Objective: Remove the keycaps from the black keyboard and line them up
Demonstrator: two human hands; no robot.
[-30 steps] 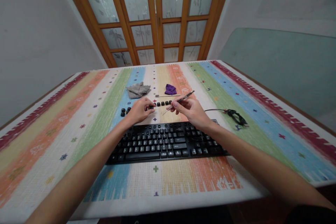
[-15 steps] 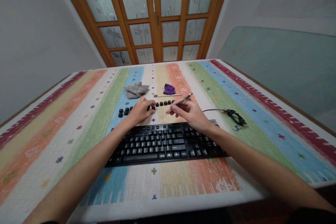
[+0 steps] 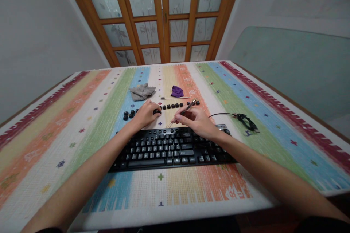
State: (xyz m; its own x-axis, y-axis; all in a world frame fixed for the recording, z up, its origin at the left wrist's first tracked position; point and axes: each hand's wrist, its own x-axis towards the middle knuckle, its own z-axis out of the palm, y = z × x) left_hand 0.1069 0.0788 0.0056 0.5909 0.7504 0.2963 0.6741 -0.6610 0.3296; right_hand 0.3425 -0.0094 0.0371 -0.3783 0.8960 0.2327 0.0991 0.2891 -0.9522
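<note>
A black keyboard lies across the front of the table, and some key positions at its right are without caps. My right hand is closed around a wire keycap puller, a slim pen-like handle with thin wires. Its wire ends point down and left, just above the keyboard's back edge. Beyond the keyboard, my left hand rests at the row of loose keycaps, thumb and fingers closed about a dark keycap. The fingers partly hide that cap. More black keycaps lie left of this hand.
A grey cloth and a crumpled purple cloth lie farther back. In front of the purple one is a thin brush. The keyboard's bundled cable lies at the right on the striped tablecloth.
My right hand has moved slightly toward me, bringing the puller's wire ends down to the keyboard's back edge. The left hand has barely moved, staying at the keycaps.
</note>
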